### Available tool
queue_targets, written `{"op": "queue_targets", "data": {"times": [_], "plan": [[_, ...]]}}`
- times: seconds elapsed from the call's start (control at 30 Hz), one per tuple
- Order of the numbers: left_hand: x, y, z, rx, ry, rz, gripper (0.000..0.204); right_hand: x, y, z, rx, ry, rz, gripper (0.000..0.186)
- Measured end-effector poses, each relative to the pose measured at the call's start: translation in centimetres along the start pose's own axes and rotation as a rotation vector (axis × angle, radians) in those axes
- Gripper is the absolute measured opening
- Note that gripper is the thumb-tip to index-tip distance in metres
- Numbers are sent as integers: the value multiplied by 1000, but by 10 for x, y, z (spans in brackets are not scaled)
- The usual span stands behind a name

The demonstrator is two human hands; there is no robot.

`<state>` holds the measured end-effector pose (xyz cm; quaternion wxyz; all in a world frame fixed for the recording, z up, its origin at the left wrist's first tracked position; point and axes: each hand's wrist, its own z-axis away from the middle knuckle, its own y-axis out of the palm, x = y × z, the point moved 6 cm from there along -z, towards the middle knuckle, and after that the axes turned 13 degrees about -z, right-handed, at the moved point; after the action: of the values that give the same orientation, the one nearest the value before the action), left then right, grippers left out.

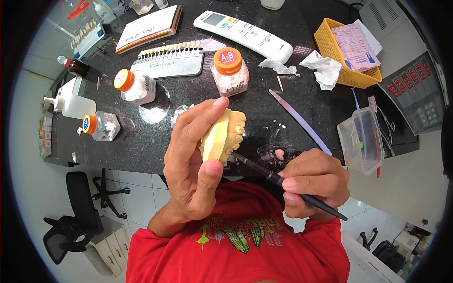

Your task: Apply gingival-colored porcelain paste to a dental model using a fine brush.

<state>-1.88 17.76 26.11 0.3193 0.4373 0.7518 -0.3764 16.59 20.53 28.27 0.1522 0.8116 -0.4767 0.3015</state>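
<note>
My left hand (188, 165) is closed around a yellow plaster dental cast (215, 141), holding it above the near part of the black counter with its teeth turned to the right. In my right hand (317, 181) a slim black-handled brush (264, 173) is pinched between thumb and fingers. The brush's tip meets the lower teeth of the cast, where a small greyish-pink patch shows. On the counter between my hands lies a small pink lump (280, 154) amid smeared powder. Just beyond the cast stands a jar of pink powder (230, 78) with an orange lid.
To the left are two more orange-capped jars (141, 89) (106, 126) and a white squeeze bottle (78, 101). Farther back lie a tooth shade guide (167, 65) and a white remote control (245, 35). A lilac file (302, 123), crumpled tissue (324, 68), clear tub (361, 139) and yellow basket (336, 56) occupy the right.
</note>
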Motion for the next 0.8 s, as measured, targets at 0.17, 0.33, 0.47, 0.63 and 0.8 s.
{"op": "queue_targets", "data": {"times": [0.17,0.33,0.47,0.63,0.8], "plan": [[0,0,0,6,0,4,59,0,1,0,8,11,2,27],[-1,0,0,5,-12,-11,59,0,0,0,6,-2,2,27],[0,0,0,-1,-1,-3,59,0,0,1,2,-10,2,27],[0,-1,-1,0,1,-6,59,-1,1,1,3,-8,-2,27],[0,0,-1,6,-7,-19,59,-1,1,0,9,-4,-7,27]]}}
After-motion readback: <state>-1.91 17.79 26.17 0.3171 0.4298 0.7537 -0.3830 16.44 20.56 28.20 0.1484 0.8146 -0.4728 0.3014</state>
